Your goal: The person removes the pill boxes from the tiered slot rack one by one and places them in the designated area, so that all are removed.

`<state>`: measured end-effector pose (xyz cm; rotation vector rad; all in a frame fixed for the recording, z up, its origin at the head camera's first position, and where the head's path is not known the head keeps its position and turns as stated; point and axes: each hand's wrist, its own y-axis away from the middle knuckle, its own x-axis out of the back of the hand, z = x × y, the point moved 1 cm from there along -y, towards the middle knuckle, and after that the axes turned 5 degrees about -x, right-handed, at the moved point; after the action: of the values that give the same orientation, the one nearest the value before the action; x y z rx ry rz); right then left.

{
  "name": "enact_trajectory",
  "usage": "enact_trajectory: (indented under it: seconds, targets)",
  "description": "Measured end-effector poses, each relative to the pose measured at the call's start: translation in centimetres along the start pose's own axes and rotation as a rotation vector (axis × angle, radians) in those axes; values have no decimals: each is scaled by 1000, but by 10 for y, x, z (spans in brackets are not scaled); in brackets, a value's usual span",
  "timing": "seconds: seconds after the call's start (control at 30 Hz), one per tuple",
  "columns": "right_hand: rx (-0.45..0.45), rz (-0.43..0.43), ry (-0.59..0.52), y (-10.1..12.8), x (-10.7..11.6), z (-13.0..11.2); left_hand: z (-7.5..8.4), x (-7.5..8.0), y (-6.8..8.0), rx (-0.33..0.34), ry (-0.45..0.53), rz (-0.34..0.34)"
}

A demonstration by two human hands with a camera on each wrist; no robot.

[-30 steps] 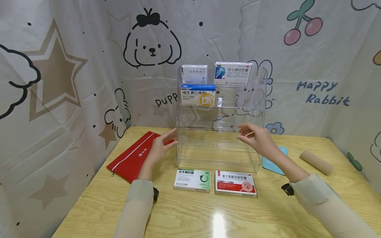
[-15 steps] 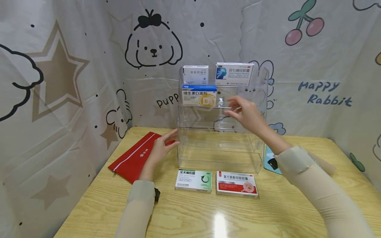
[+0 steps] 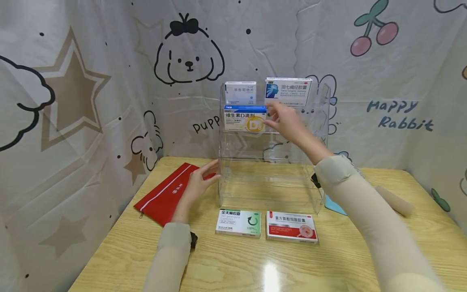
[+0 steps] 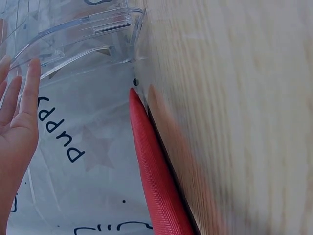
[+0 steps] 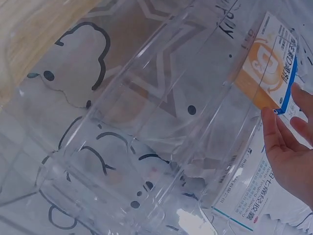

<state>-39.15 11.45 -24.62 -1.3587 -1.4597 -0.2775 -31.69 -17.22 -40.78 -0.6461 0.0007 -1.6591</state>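
On the desk (image 3: 233,263), the clear acrylic rack (image 3: 271,178) is steadied by the flat, open left hand (image 3: 198,183) while the right hand (image 3: 286,121), fingers loosely spread around nothing, reaches the vitamin D box (image 3: 244,118) on the second-highest tier, so closing on it seems next.

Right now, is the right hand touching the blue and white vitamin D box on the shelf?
Touching. In the right wrist view the right hand's fingertips lie against the edge of the vitamin D box; the head view agrees.
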Motion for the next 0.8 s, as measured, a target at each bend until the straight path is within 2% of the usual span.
enact_trajectory:
  seconds: [0.3, 0.4, 0.8]
  targets:
    - [34, -42, 29, -14, -9, -1, 1, 1, 1, 14, 21, -2]
    - [23, -41, 19, -15, -10, -3, 6, 1, 1, 26, 16, -7]
    - [-105, 54, -129, -10, -25, -4, 0, 1, 1, 28, 14, 0]
